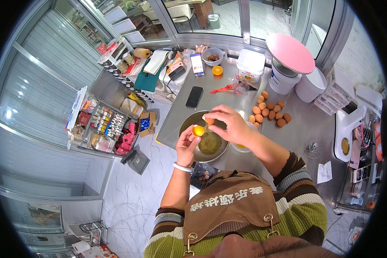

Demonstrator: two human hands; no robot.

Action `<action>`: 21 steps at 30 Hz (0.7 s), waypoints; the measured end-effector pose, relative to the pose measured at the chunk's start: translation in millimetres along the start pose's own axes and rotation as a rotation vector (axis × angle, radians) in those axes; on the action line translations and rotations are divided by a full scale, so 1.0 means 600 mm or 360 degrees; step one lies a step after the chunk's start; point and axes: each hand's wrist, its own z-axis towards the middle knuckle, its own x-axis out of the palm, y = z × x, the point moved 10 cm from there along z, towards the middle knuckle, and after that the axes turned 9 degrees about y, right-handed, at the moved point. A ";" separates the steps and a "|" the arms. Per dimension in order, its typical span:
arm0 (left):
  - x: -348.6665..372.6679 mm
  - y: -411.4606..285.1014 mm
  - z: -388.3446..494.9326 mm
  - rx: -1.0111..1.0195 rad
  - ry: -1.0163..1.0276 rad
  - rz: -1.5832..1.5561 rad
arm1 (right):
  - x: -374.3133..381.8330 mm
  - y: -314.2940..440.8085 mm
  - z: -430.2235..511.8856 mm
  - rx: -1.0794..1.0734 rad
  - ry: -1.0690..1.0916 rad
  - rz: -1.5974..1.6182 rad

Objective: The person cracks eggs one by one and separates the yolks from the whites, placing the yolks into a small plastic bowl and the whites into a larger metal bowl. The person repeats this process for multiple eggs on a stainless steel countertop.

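My left hand (187, 143) holds half an eggshell with a yellow yolk (198, 130) sitting in it. In my right hand (230, 124) is the other piece of brown eggshell (209, 121), tipped beside the first. Both hands are above a large metal mixing bowl (187, 121). Clear egg white (210, 144) lies in the bottom of that bowl, and a strand of it seems to hang from the shell. Partly hidden under my right forearm is a clear bowl (240, 148) with something yellow in it.
Several brown eggs (272, 113) lie loose on the steel table (167, 125) to the right. Beyond the bowl are a black phone (194, 97), a red plastic bag (224, 88) and a white lidded tub (251, 64). A wire whisk (312, 150) and a stand mixer (350, 129) are at right. Eggshells (205, 175) lie in a dark bag below the table edge.
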 end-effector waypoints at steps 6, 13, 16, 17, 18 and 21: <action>-0.031 -0.034 0.000 -0.0014 0.0007 0.0135 | 0.102 -0.068 -0.022 0.0063 0.0656 -0.0542; -0.047 -0.067 0.005 -0.0031 0.0075 0.0430 | 0.051 -0.042 0.004 0.0203 0.0028 0.0478; -0.042 -0.075 0.012 -0.0012 0.0117 0.0540 | 0.052 -0.021 0.014 0.0220 0.0006 0.0483; -0.041 -0.078 0.014 0.0004 0.0119 0.0557 | 0.053 -0.017 0.016 0.0217 0.0002 0.0474; -0.037 -0.083 0.015 0.0031 0.0126 0.0588 | 0.051 -0.014 0.015 0.0221 -0.0022 0.0468; -0.021 -0.094 0.023 0.0087 0.0180 0.0717 | 0.052 -0.011 0.017 0.0208 -0.0031 0.0493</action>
